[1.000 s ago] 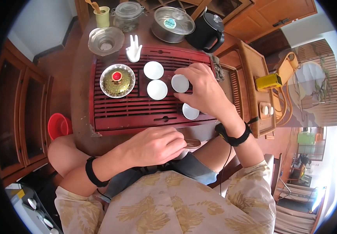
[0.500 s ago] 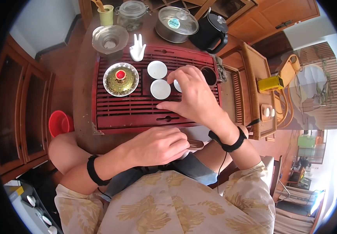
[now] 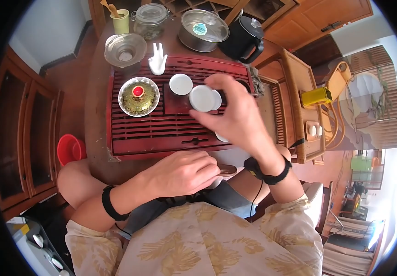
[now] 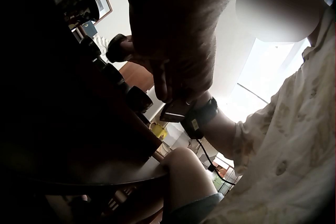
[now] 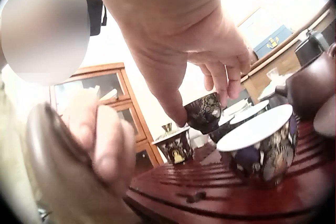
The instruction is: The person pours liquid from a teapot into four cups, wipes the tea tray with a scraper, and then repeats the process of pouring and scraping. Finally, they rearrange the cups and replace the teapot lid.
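White-lined, the lifted cup [image 3: 201,98] is probably feeling light, slick, fragile — right hand [image 3: 239,112] pinching its sides, rim seemingly safest — left hand [image 3: 185,173] gripping a brown object [image 3: 227,170]

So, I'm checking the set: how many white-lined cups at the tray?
4: a cup in the right hand, a second cup left of it, a third cup partly hidden right of the first, a fourth cup in front, mostly hidden.

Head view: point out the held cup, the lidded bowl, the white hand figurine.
Held cup [image 3: 202,98], head view, on its white inside.
Lidded bowl [image 3: 138,101], head view, on its gold lid.
White hand figurine [image 3: 157,65], head view, below its fingers.
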`<control>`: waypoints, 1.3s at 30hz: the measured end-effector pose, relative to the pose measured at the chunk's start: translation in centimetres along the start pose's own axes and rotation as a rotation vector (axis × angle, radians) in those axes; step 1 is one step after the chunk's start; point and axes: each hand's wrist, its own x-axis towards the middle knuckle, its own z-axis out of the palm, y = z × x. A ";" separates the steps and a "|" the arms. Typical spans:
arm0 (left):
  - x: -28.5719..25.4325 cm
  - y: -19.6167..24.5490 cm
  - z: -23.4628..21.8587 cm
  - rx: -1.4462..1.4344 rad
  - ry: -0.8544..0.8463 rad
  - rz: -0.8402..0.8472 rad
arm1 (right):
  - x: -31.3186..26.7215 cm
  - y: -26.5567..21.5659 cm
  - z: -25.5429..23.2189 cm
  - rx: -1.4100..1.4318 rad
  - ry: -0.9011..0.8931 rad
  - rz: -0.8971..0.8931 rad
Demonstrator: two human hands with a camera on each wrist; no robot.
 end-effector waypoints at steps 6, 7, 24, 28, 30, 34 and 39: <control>-0.1 0.0 0.2 -0.017 0.010 0.011 | 0.5 3.7 -5.6 0.087 0.008 0.287; 0.0 -0.1 0.1 -0.020 0.014 0.019 | 0.5 4.9 -6.3 0.071 0.012 0.308; -0.1 -0.3 0.1 -0.011 -0.004 0.018 | -0.7 9.1 -6.7 -0.547 -0.010 -0.024; -0.1 -0.2 0.1 -0.019 0.001 0.013 | -0.5 8.8 -6.6 -0.613 -0.037 -0.095; -0.1 -0.2 0.1 -0.019 0.002 0.013 | -0.4 8.7 -6.6 -0.619 -0.047 -0.109; -0.1 -0.1 0.1 -0.012 0.014 0.017 | -0.2 7.9 -6.5 -0.447 0.052 -0.040; -0.2 -0.1 0.4 -0.009 0.009 0.010 | -0.2 3.6 -5.4 -0.145 0.057 -0.018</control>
